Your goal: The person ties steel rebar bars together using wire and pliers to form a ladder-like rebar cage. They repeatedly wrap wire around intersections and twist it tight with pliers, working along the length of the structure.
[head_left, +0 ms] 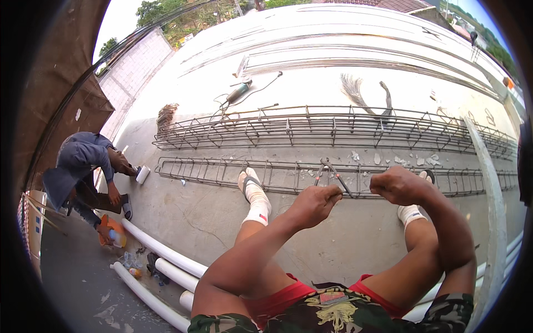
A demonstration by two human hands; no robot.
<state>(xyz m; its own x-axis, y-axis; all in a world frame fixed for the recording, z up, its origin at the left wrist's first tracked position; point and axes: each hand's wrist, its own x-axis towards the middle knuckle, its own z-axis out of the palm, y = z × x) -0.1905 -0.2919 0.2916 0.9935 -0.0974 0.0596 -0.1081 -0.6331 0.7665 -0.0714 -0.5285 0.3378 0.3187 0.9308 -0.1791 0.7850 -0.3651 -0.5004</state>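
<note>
My left hand point(315, 206) is closed, thumb and fingers pinched together, above the near rebar cage. Facing it at about the same height, my right hand point(401, 186) is closed too, its fingers curled in. A gap lies between the two hands; whatever they pinch is too thin or hidden to make out. Beyond that gap, a pair of pincers point(335, 173) with red and black handles rests on the narrow rebar cage point(216, 173). My sandalled feet stand at this cage, well apart.
A larger rebar cage point(288, 129) lies farther off. Behind it are an angle grinder point(239, 91), bundles of tie wire point(355, 94) and long steel bars. White pipes point(161, 247) lie at lower left. A crouching co-worker point(86, 161) reaches into an orange bucket point(112, 230). A pale beam point(488, 183) stands right.
</note>
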